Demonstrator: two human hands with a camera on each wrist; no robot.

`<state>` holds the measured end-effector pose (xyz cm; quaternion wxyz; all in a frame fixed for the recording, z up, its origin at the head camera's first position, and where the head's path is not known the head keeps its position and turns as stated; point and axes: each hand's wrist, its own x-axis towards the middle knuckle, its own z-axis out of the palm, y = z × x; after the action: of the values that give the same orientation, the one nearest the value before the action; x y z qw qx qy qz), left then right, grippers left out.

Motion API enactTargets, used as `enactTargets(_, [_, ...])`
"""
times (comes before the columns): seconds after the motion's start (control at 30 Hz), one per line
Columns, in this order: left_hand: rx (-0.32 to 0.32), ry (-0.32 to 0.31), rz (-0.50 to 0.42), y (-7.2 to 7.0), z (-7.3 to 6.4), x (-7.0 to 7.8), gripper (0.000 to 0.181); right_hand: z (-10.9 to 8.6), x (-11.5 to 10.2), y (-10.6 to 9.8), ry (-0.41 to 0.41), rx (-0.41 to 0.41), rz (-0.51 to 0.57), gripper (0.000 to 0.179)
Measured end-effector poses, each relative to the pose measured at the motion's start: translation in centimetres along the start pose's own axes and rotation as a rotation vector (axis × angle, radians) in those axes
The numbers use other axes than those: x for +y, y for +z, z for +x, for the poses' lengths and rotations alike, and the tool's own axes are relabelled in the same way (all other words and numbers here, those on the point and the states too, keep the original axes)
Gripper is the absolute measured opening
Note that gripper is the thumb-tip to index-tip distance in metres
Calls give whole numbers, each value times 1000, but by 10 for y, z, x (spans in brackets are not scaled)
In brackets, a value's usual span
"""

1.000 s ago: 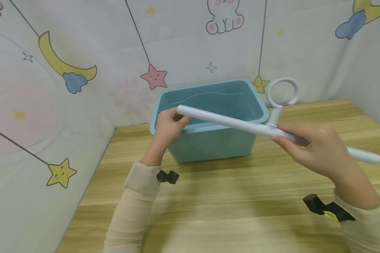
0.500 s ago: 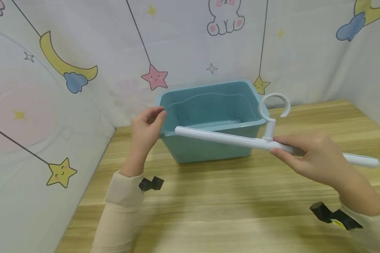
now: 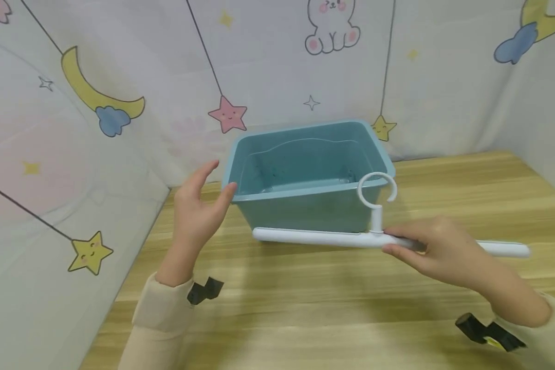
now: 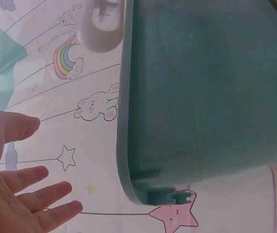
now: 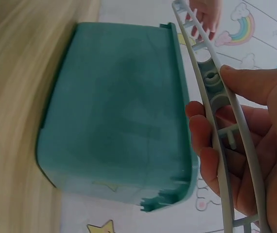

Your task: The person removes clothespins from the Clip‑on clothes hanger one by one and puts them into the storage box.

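My right hand (image 3: 437, 252) grips a white clothes hanger (image 3: 314, 238) just right of its hook, fingers and thumb curled round the bar. The hanger lies nearly level in front of the teal bin (image 3: 305, 208), its round hook (image 3: 361, 192) pointing up and overlapping the bin's front rim. In the right wrist view the hanger's ribbed hollow underside (image 5: 221, 126) faces the camera. My left hand (image 3: 196, 205) is held up at the bin's left front corner, thumb and fingers spread, holding nothing. The left wrist view shows its fingers (image 4: 46, 194) apart from the bin's rim.
The bin stands on a wood-grain table (image 3: 305, 308) against a white cloth backdrop (image 3: 268, 61) printed with stars, moons and a bear. Another cloth wall (image 3: 41, 288) borders the table on the left. A black wrist camera (image 3: 205, 291) sits on the left sleeve.
My right hand has lowered the hanger from over the bin's rim to in front of it, levelling it. My left hand has drawn back left from the rim and spread its fingers.
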<state>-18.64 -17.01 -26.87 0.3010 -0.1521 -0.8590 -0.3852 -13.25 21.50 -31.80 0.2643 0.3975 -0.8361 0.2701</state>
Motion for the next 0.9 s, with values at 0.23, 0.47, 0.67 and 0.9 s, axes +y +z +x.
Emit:
enactTargets(0.23, [-81, -82, 51, -7, -19, -8, 70, -10, 0, 19, -15, -106, 70, 19])
enactTargets(0.47, [-244, -127, 196, -14, -33, -20, 90, -16, 8, 35, -26, -195, 151, 16])
enactTargets(0.67, [-382, -113, 397, -11, -42, -31, 103, -23, 12, 45, 24, -281, 237, 12])
enactTargets(0.9, [-470, -107, 502, -7, -50, -37, 103, -30, 12, 57, 42, -338, 232, 12])
